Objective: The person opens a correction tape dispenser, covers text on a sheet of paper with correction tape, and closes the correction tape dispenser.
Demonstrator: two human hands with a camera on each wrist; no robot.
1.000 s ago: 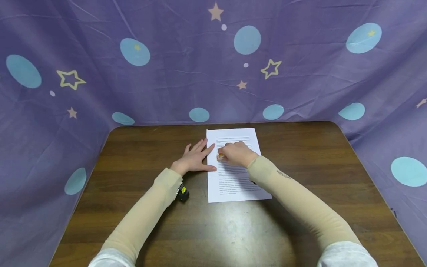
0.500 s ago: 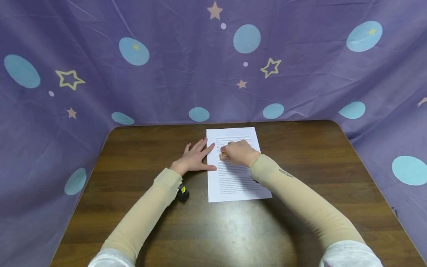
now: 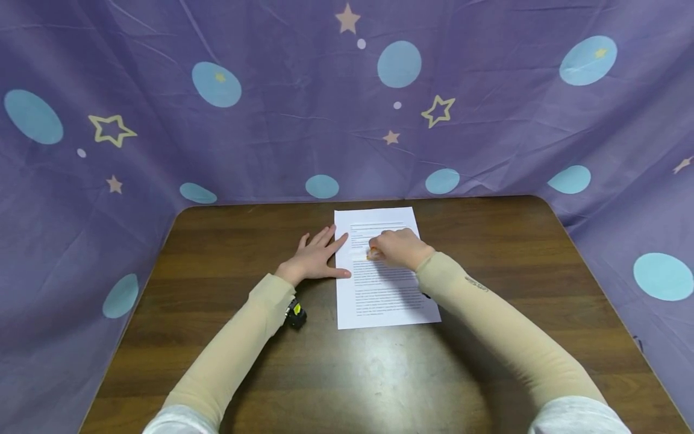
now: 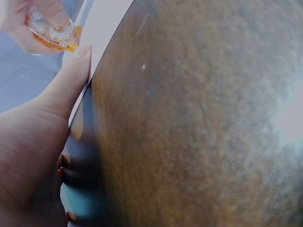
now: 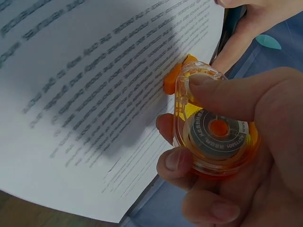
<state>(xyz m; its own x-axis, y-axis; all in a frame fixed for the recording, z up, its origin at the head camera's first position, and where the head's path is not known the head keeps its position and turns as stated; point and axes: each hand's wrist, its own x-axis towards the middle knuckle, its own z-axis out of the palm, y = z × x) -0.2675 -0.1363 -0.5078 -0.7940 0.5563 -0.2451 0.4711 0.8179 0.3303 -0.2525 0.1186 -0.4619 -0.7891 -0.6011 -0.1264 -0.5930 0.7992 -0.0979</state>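
Correction tape dispenser (image 5: 218,135), clear case with orange parts, is held in the right hand (image 3: 400,247). Grip: closed around the case. The thumb (image 5: 227,97) is laid across one broad face, near the tip end; the fingers are curled about the opposite side, and fingertips are seen beyond the lower edge. The round reel is left uncovered below the thumb. The orange tip (image 5: 172,81) is left free of the grip, projecting past the end of the thumb on the page side; whether the paper is touched by it cannot be told.

In the head view the dispenser is placed over the upper half of the printed sheet (image 3: 346,301), among the text lines, mostly hidden by the right hand. A gap is left between it and the left hand (image 3: 311,260).

Left hand: nothing grasped, fingers spread. The left edge of the sheet is overlapped by the thumb and index finger; the palm is positioned over the wooden table (image 3: 347,386), beside the paper.
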